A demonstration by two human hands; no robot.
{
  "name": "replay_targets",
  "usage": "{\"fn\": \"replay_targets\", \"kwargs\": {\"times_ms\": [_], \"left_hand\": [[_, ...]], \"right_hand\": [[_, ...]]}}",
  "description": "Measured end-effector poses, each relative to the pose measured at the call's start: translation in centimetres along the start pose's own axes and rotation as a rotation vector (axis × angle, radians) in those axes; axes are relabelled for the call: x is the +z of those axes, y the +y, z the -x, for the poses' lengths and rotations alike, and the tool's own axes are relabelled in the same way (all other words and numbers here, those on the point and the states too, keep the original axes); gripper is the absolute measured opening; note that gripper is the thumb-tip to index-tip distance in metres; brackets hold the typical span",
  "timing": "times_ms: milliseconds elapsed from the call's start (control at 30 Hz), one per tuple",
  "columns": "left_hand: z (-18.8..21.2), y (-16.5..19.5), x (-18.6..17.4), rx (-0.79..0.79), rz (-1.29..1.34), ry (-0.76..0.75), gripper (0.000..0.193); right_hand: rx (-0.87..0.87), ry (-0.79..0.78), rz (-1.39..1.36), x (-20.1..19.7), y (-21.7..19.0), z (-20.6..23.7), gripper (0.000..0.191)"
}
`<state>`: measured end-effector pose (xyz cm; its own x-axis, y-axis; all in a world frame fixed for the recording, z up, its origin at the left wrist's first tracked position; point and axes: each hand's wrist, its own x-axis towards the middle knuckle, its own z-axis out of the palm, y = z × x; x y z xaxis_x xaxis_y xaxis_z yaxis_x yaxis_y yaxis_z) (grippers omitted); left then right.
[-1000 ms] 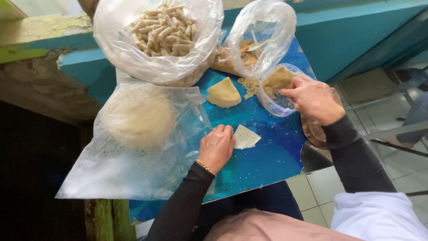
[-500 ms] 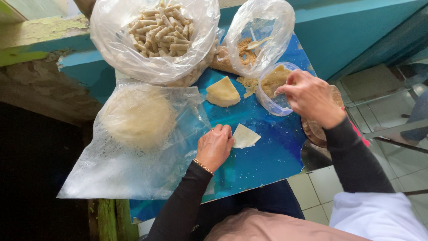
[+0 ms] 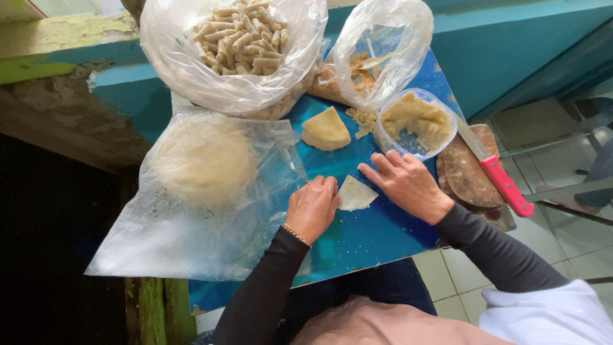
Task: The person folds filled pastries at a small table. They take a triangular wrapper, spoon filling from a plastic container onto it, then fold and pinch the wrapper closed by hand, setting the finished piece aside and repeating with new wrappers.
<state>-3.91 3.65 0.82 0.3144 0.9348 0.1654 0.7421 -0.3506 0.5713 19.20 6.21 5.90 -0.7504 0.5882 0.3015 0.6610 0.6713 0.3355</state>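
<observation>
A thin pale triangular pastry wrapper (image 3: 355,194) lies flat on the blue table top (image 3: 377,236). My left hand (image 3: 311,207) rests curled at the wrapper's left edge, fingers touching it. Just to the right, my right hand (image 3: 405,183) lies palm down with fingers spread, its fingertips at the wrapper's upper right corner. A small clear plastic tub (image 3: 414,122) of crumbly yellowish filling stands just beyond my right hand. A folded pale wedge of dough (image 3: 325,130) lies farther back on the table.
A clear bag (image 3: 198,191) holding a round stack of pale wrappers covers the table's left side. At the back stand a large bag of rolled pastries (image 3: 237,38) and a bag of brown filling with a spoon (image 3: 373,54). A red-handled knife (image 3: 497,171) lies on a round wooden board (image 3: 469,177).
My right hand has come down from the filling tub to the wrapper. My left hand stays at the wrapper's left edge.
</observation>
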Motion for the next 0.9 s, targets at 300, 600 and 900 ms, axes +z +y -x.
{"fn": "replay_targets", "kwargs": {"times_ms": [300, 600, 900], "left_hand": [[0.0, -0.2, 0.2, -0.004, 0.019, 0.016, 0.02], [0.0, -0.5, 0.4, 0.013, 0.029, 0.029, 0.02], [0.1, -0.4, 0.4, 0.004, 0.031, 0.022, 0.02]], "right_hand": [[-0.038, 0.017, 0.031, 1.1, -1.3, 0.0, 0.052], [0.472, 0.064, 0.076, -0.2, 1.4, 3.0, 0.052], [0.462, 0.269, -0.136, -2.4, -0.1, 4.6, 0.033]]}}
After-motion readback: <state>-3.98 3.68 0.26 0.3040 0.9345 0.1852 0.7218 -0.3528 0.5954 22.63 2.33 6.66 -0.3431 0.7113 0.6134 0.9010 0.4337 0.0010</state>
